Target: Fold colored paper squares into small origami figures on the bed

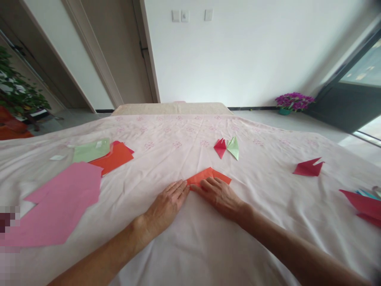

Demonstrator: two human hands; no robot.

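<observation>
A folded sheet of orange paper (205, 174) lies flat on the cloth in front of me, its upper edge coming to a blunt point. My left hand (171, 202) rests at its left corner, fingers stretched out and close together, with nothing held. Across the lower part of the paper lies my right hand (218, 194), its thumb reaching left along the bottom edge and its fingers bent, pressing the paper down. The right fingers hide part of the folds. Just beyond stand a red folded paper piece (220, 148) and a light green one (233, 148), side by side.
Pink paper sheets (71, 198), an orange sheet (116, 159) and a light green sheet (91, 151) lie on the left. A dark red folded piece (308, 167) and more red paper (363, 204) sit to the right. The patterned tablecloth (178, 133) is wrinkled.
</observation>
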